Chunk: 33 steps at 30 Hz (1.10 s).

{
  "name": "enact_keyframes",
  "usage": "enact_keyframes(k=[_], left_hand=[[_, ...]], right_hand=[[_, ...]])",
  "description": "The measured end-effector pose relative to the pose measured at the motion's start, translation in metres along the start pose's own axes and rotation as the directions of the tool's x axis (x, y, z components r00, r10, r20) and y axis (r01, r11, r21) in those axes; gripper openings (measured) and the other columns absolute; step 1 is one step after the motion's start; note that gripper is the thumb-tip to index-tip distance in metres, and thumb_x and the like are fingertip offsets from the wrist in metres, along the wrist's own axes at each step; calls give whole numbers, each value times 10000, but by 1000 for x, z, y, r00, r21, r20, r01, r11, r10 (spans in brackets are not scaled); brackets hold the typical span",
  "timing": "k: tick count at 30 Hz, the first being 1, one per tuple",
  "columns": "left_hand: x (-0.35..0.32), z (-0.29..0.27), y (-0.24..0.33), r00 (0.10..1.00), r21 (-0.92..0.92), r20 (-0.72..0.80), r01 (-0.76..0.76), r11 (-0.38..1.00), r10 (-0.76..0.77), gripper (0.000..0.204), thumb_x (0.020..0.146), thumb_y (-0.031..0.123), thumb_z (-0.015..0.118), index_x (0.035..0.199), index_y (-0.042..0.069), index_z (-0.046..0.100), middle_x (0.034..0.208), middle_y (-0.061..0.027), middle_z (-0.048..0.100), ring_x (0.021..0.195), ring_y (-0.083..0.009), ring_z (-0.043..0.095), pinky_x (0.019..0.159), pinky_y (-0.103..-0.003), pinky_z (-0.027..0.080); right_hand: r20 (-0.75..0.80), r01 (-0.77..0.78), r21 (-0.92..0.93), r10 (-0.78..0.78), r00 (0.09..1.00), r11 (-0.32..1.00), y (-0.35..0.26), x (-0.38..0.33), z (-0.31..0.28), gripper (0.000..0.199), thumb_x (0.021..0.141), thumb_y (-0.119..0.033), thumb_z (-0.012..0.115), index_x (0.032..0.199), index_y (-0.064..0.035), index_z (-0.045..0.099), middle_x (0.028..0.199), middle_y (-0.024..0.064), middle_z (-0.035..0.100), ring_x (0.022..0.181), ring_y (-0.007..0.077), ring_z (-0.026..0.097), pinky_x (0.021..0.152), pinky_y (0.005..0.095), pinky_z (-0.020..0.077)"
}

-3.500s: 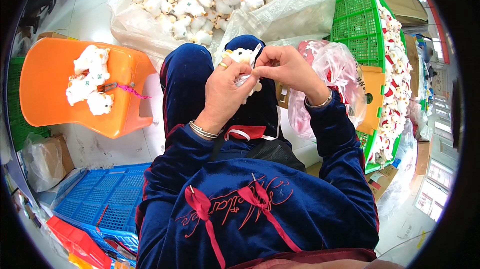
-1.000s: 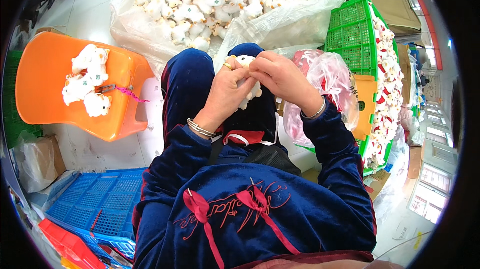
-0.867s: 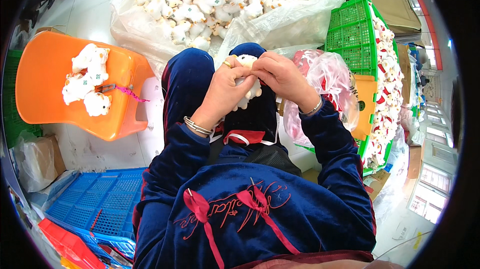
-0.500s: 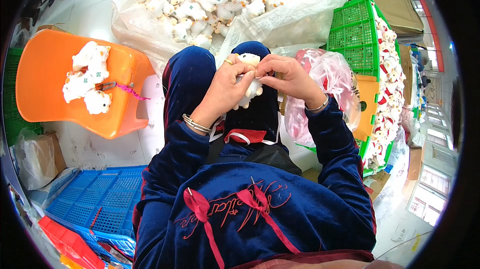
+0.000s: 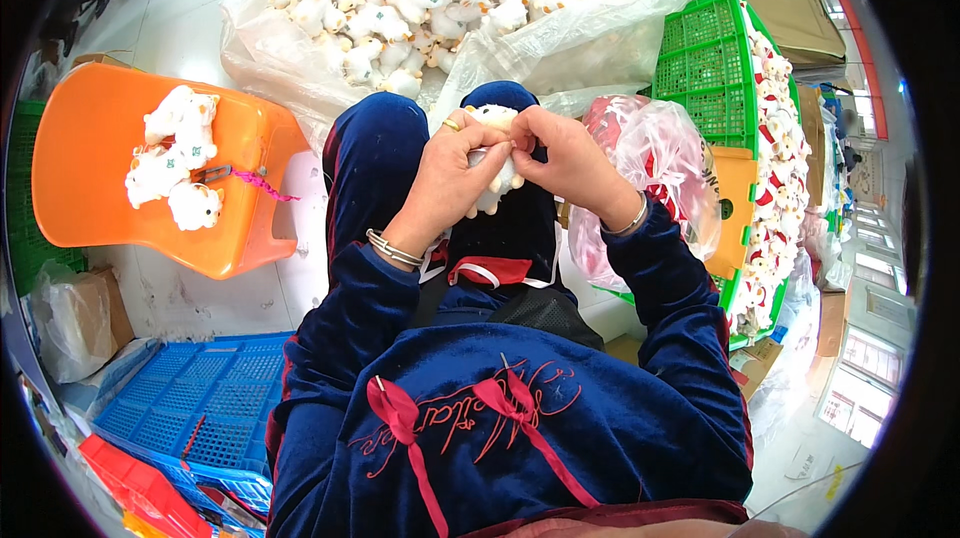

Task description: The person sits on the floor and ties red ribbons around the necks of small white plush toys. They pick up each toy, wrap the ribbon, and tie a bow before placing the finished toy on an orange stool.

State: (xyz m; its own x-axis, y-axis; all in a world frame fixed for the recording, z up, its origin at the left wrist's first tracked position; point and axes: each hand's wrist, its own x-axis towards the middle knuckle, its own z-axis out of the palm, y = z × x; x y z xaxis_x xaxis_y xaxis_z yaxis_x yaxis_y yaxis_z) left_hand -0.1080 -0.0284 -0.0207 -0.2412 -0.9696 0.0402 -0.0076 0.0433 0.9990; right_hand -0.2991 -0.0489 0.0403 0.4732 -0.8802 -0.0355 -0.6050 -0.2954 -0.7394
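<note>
A small white plush animal (image 5: 490,200) with tan patches on its head is held upright over my lap, between my knees. My left hand (image 5: 446,176) is closed round its side, thumb across the front. My right hand (image 5: 572,160) is closed in a pinch against the toy's other side, just below the head. Whatever sits between those right fingertips is too small to make out. Both hands meet at the toy and cover much of its middle.
Left, an orange stool (image 5: 95,153) bears several white plush toys (image 5: 180,153) and small scissors with a pink cord (image 5: 262,183). Ahead lies a clear plastic bag (image 5: 560,63) heaped with toys. Right stand a green crate (image 5: 705,68) and a pink-filled bag (image 5: 665,153); lower left, blue crates (image 5: 200,388).
My right hand has shifted slightly left and its fingers have drawn closer in against the toy. The toy is tilted a little differently. My left hand stays nearly in place.
</note>
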Motion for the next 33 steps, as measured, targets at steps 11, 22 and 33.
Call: enact_keyframes(k=[11,22,33], left_hand=[[-2,-2,2,998,-31,-54,9,999,-11,150,939,117,729,1002,-9,783,920,-107,663,820,-201,653,742,-316,532],[0,-10,5,994,-33,42,103,994,-101,185,917,138,766,1056,19,796,903,-68,660,785,-132,633,719,-270,523],[-4,0,4,996,-24,-59,70,997,-71,126,905,113,747,953,-3,761,880,-70,659,745,-138,640,693,-276,526]], right_hand=[[-296,352,-143,-380,877,925,32,-5,26,268,782,72,737,985,-30,593,947,139,640,841,325,644,731,384,539],[-269,455,-127,-473,839,881,38,-8,28,312,795,83,763,1029,-30,590,979,136,636,864,321,636,744,372,539],[-249,460,-146,-482,840,876,35,-7,27,305,787,81,760,1039,-22,623,990,134,643,863,320,644,751,383,545]])
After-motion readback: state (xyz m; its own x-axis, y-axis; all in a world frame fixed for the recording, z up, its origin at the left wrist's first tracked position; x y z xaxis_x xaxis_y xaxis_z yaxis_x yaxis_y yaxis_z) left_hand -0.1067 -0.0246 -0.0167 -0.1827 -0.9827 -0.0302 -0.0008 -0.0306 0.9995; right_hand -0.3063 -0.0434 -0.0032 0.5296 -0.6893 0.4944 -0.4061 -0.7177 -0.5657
